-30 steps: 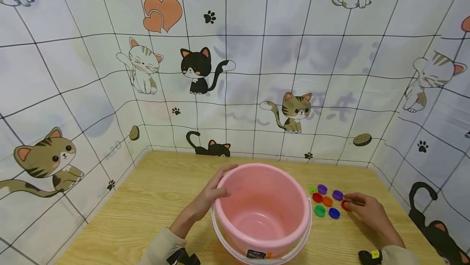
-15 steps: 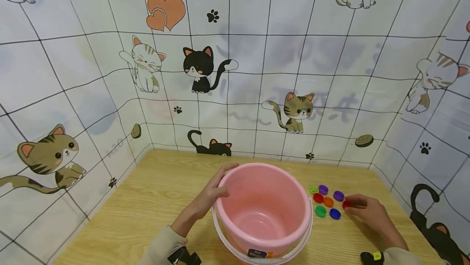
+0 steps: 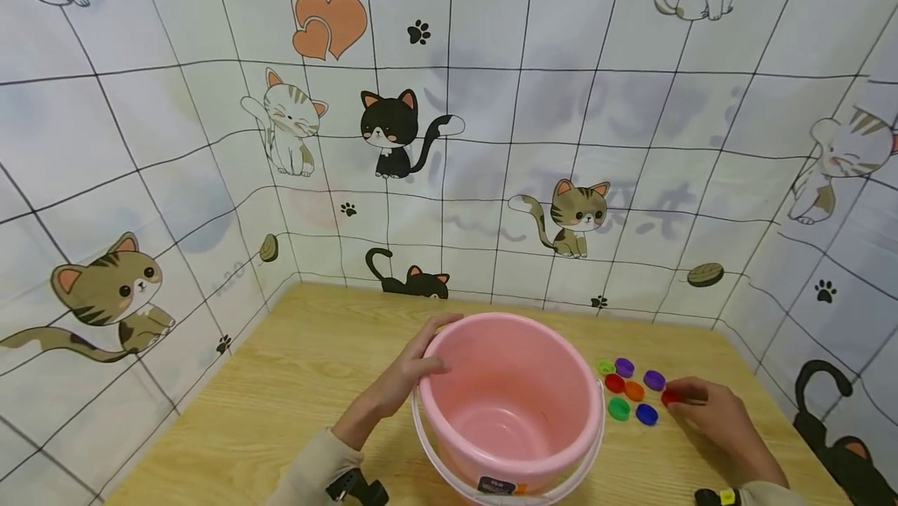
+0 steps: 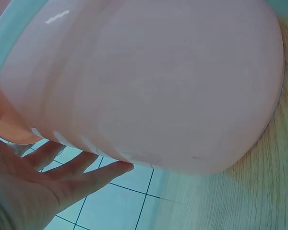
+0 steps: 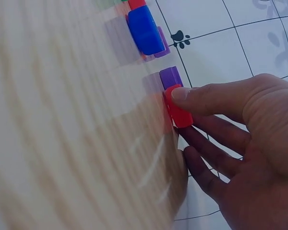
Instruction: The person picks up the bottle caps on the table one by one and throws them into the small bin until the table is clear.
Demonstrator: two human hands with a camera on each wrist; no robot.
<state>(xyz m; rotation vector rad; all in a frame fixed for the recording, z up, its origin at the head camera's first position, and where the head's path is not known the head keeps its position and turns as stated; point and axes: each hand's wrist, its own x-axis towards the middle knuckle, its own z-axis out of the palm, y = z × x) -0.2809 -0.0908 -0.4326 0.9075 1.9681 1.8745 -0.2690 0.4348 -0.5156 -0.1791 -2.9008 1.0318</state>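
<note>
A pink bucket [image 3: 484, 358] with a pale handle stands at the middle front of the wooden table. My left hand [image 3: 403, 377] grips its left rim, thumb over the inside and fingers spread along the outside wall; the left wrist view shows those fingers against the bucket [image 4: 182, 86]. To the right, my right hand [image 3: 722, 416] pinches a red bottle cap [image 5: 182, 112], thumb on its face and fingers behind. Beside that hand lie two purple caps, a second red cap [image 3: 614, 383], an orange cap [image 3: 634, 391], a green cap [image 3: 619, 409], a light green cap [image 3: 605, 367] and a blue cap [image 3: 647, 414].
The wooden table [image 3: 337, 350] runs back to a tiled-pattern wall sheet [image 3: 477, 139] printed with cats, which also closes both sides. The bucket stands between my left arm and the group of caps.
The head view has shifted slightly, so everything sits a little further right. The left hand stays on the bucket rim, and the right hand keeps its hold on the red bottle cap.
</note>
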